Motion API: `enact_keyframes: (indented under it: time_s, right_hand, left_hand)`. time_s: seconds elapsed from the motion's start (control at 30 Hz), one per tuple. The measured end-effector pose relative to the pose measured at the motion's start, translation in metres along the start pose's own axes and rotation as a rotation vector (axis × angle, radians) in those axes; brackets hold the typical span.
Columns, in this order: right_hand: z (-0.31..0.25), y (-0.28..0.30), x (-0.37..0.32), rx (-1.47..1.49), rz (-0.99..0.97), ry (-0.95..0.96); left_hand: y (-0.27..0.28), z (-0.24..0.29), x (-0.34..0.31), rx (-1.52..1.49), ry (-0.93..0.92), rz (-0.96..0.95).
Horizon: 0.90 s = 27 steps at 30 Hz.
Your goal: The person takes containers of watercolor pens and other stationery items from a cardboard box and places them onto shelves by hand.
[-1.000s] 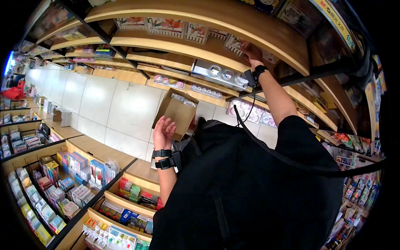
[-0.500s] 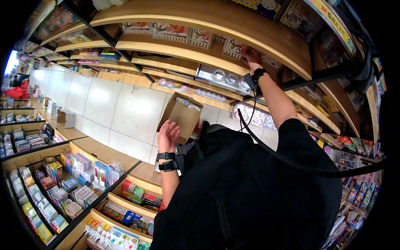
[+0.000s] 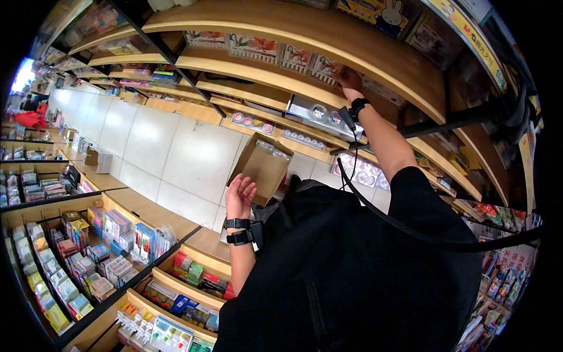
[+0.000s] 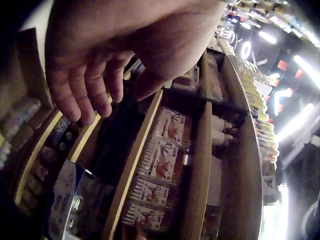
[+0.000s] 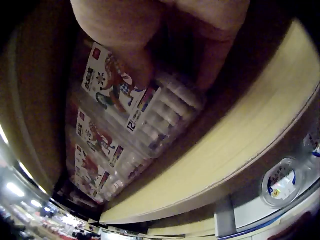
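On a wooden shelf, my right hand (image 3: 350, 84) grips a clear pack with an orange-patterned card (image 3: 324, 69), at the end of a row of like packs (image 3: 255, 47). The right wrist view shows the hand (image 5: 120, 25) with a finger on the card of this pack (image 5: 112, 87) and others at its side, above white-capped tubes. My left hand (image 3: 239, 196) is empty, its fingers loosely bent, beside a cardboard box (image 3: 267, 176) with clear packages inside. In the left wrist view this hand (image 4: 115, 50) hangs before the shelves and the row of packs (image 4: 162, 160).
The shelf board's front edge (image 3: 264, 70) runs below the packs. Lower down are a tray with round containers (image 3: 311, 111) and more round items (image 3: 363, 175). Drawers of boxed goods (image 3: 120, 234) stand at the left. A black cable (image 3: 410, 226) crosses near my right arm.
The gripped pack has shifted left and straightened, and now stands in line beside its neighbour. My left hand keeps its relaxed pose by the box. The head view has shifted slightly.
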State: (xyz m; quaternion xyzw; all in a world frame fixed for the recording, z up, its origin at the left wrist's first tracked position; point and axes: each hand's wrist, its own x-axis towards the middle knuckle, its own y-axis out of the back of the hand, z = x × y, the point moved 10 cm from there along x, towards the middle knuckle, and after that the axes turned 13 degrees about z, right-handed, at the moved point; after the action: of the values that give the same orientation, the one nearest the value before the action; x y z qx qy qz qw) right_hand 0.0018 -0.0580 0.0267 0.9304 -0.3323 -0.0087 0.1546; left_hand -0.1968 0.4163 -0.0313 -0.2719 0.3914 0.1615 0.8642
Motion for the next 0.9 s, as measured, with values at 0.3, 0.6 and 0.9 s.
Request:
enact_keyframes:
  time_s: [0.3,0.6,0.9]
  right_hand:
    - [0.003,0.004,0.005,-0.278,0.071,0.179]
    - [0.033,0.025,-0.043,-0.220,0.205,-0.164]
    - [0.018,0.007,-0.071,-0.276,0.104,0.013]
  left_hand:
    - [0.017,0.001,0.003,-0.012,0.001,0.008]
    - [0.089,0.043,0.016,-0.121,-0.099,0.187]
    - [0.133,0.022,0.048,0.034,-0.055,0.321]
